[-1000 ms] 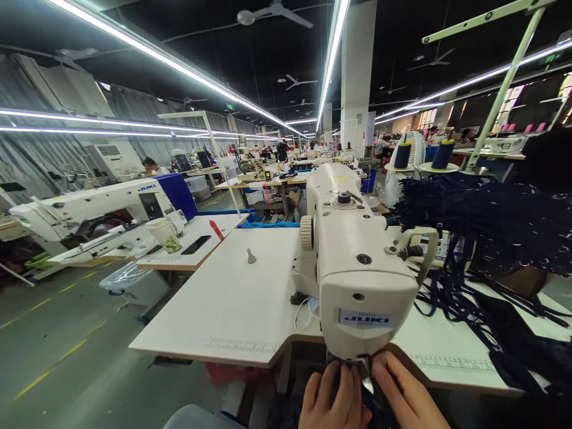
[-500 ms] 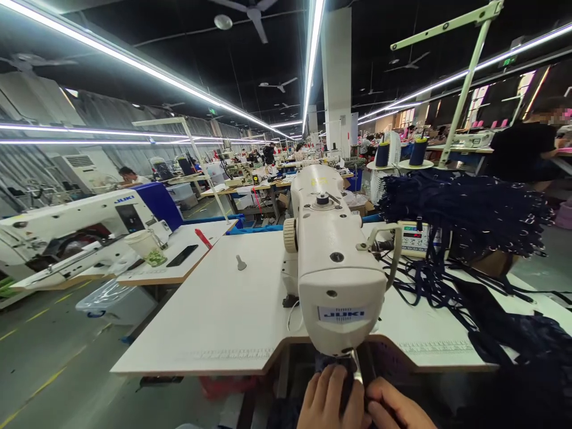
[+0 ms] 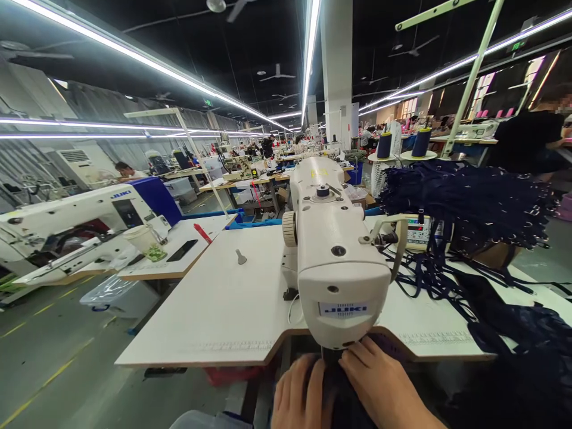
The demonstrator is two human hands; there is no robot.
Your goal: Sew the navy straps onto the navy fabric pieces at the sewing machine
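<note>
At the bottom centre of the frame, the left hand and right hand lie nearly flat, fingers extended. They press on dark fabric just under the head of a white sewing machine, at the worktop edge. Neither of the hands grips it. Guiding the fabric probably goes best with even, light pressure and fingertips kept clear of the needle, which is hidden.

Two hands meet at the near edge of the bench: left hand, right hand. Two sewing machines stand close: near machine, left machine. There are two thread cones, one cup and one phone.
</note>
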